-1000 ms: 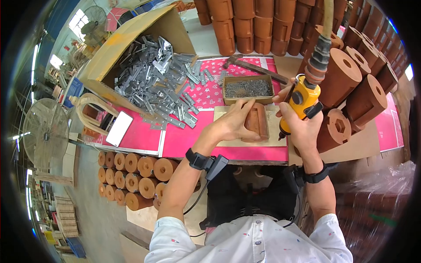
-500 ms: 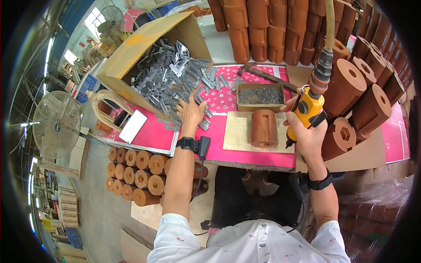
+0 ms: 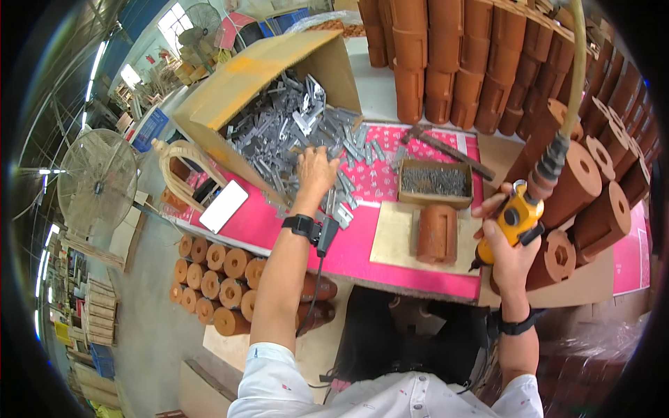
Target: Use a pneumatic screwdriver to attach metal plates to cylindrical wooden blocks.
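My left hand (image 3: 317, 174) reaches into a heap of small grey metal plates (image 3: 279, 125) spilling from a tipped cardboard box (image 3: 244, 63). Its fingers are bent and somewhat apart, with the tips among the plates; no held piece shows. In my right hand (image 3: 510, 254) is a yellow power screwdriver (image 3: 514, 217), its dark tip pointing down to the left. A hose (image 3: 577, 76) runs up from the tool. Left of that tip, a reddish-brown grooved wooden cylinder (image 3: 437, 233) lies on a pale board (image 3: 390, 237), apart from both hands.
Behind the board is a small tray of screws (image 3: 435, 181), with a hammer (image 3: 453, 153) beyond. Brown cylinders (image 3: 582, 177) crowd the right side; tall stacks (image 3: 432, 63) stand at the back. A white phone (image 3: 223, 207) leans against a wooden frame (image 3: 188, 160) at left.
The view has shifted, so the table sits lower and farther right. My left hand's fingers have drawn in from a wider spread over the plates. My right hand still holds the screwdriver.
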Available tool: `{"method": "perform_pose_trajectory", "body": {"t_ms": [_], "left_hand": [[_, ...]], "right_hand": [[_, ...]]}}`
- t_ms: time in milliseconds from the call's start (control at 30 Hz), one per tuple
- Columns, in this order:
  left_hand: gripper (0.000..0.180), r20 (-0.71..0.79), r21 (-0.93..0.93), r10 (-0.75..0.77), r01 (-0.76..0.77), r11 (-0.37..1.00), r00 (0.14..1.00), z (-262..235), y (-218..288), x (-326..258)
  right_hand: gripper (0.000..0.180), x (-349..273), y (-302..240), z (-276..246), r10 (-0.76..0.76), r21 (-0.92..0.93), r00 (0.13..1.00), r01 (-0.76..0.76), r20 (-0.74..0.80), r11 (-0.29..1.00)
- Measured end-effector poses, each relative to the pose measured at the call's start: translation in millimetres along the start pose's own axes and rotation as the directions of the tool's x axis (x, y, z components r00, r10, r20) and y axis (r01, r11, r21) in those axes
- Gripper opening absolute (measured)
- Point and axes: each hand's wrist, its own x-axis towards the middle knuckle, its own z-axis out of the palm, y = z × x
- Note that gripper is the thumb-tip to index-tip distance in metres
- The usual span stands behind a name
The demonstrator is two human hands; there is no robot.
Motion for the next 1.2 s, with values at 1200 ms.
{"method": "perform_pose_trajectory", "body": {"t_ms": [1200], "left_hand": [[0.094, -0.284, 0.089, -0.772, 0.817, 0.57, 0.569, 10.7, -88.1, 57.6]], "right_hand": [[0.069, -15.2, 7.3, -27.9, 0.095, 0.109, 0.995, -0.098, 0.033, 0.989]]}}
